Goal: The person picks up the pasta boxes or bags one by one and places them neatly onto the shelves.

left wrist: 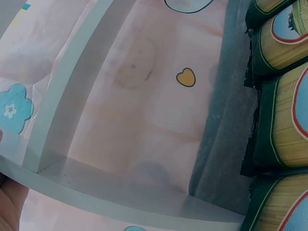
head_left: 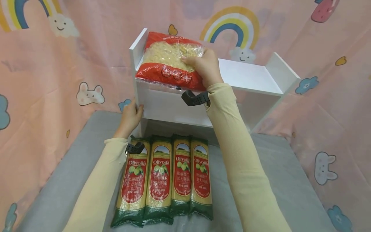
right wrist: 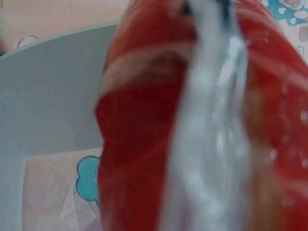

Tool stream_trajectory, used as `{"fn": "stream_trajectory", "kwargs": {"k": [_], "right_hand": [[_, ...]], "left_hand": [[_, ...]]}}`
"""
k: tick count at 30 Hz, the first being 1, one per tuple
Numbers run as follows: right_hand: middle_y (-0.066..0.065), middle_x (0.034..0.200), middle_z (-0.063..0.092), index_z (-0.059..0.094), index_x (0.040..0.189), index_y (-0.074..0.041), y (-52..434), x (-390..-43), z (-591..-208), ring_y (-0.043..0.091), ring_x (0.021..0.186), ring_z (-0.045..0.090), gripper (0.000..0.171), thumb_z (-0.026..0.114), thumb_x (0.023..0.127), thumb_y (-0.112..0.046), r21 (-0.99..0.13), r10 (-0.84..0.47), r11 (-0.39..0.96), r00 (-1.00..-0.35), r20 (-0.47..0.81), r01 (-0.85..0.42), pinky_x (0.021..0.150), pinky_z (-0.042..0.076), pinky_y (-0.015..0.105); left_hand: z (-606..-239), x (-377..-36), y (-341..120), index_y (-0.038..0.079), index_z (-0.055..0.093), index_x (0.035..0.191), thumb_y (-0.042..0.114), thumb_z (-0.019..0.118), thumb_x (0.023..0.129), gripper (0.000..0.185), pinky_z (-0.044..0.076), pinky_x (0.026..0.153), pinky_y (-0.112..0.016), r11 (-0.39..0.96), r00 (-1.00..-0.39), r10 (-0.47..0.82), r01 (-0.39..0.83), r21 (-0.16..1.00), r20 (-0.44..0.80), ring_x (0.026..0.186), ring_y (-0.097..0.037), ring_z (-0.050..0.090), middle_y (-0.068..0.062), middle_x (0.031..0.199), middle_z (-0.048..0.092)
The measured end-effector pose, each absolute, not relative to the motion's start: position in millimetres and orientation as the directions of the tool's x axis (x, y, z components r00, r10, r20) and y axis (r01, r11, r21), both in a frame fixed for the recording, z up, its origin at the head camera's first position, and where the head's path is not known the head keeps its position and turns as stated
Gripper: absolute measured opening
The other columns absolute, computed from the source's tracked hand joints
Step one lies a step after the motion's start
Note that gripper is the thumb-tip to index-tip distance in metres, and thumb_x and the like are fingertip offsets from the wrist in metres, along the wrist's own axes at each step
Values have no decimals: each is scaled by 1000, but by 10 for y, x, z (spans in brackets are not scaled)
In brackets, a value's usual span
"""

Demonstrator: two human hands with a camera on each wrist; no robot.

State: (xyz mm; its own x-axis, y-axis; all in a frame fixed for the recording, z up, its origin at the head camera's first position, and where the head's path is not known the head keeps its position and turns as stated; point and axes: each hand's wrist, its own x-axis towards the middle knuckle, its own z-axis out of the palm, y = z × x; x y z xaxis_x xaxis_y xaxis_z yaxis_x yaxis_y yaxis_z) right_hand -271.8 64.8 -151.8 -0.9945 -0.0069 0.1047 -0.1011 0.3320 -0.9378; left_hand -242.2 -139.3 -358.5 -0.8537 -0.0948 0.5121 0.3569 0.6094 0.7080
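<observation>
The right hand (head_left: 207, 66) has its grip around a red bag of pasta (head_left: 169, 61) at the left end of the white shelf's (head_left: 249, 75) top board. The left hand (head_left: 130, 117) has its grip around the shelf's front left post. Four long spaghetti packs (head_left: 165, 178) lie side by side on the grey desk (head_left: 275, 180), just in front of the shelf.

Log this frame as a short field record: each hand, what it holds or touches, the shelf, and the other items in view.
right hand: grips a red bag of short pasta at its right side, over the left end of the top shelf
left hand: holds the left side panel of the white shelf unit
spaghetti packs: four, lying side by side on the grey mat in front of the shelf
backdrop: pink cloth with rainbows, bunnies
</observation>
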Motion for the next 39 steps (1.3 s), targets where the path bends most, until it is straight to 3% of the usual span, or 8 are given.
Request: {"fn": "stream_trajectory", "kwargs": {"k": [7,13,19,23,29,33,39], "right_hand": [[4,104,57,55,118,-5,709,-2685,-1546,15,88,59,49,77,77,-23,-928,-5,359,-995,101,-96,77,52,27],[4,98,56,63,102,1,835,-2641,-1549,14,86,54,31,73,80,-19,-937,24,315,-986,168,-152,79,50,27],[6,96,57,60,116,5,1053,-2505,-1595,16,88,56,40,71,82,-13,-931,36,285,-969,246,-226,84,50,30],[6,86,61,60,114,4,1206,-2362,-1678,19,85,59,37,72,82,-9,-929,17,215,-949,313,-303,83,50,30],[6,84,64,63,104,1,1424,-2101,-1869,18,84,60,24,69,81,2,-913,-11,23,-913,407,-407,79,49,27],[8,87,65,61,106,4,1595,-1908,-2084,17,83,61,25,67,81,7,-906,-61,-73,-905,420,-416,78,50,25],[5,89,65,63,105,-2,1822,-1694,-2530,16,84,63,24,62,85,10,-921,-82,-84,-918,388,-381,78,50,26]], "left_hand": [[-3620,-2424,-1386,-10,52,110,5,45,97,21,40,52,-37,604,-861,-89,354,714,501,55,-30,52,-20,69,55],[-3622,-2434,-1361,-9,52,105,3,47,96,16,41,54,-40,592,-840,-90,386,707,534,58,-32,53,-22,70,56],[-3607,-2425,-1381,-9,52,102,3,48,95,15,41,55,-42,604,-839,-96,378,701,535,59,-34,53,-24,70,57],[-3589,-2417,-1394,-10,51,104,4,46,96,17,42,55,-43,602,-848,-98,366,710,520,61,-35,54,-26,73,57],[-3578,-2403,-1382,-11,51,103,3,46,96,16,41,56,-42,603,-849,-98,365,709,520,63,-34,53,-25,73,56],[-3568,-2393,-1370,-11,51,101,4,46,96,16,40,56,-41,602,-846,-96,370,707,525,61,-34,52,-24,71,55],[-3550,-2384,-1378,-10,51,103,4,46,96,16,39,54,-39,606,-841,-95,375,702,532,59,-32,51,-23,70,54]]}}
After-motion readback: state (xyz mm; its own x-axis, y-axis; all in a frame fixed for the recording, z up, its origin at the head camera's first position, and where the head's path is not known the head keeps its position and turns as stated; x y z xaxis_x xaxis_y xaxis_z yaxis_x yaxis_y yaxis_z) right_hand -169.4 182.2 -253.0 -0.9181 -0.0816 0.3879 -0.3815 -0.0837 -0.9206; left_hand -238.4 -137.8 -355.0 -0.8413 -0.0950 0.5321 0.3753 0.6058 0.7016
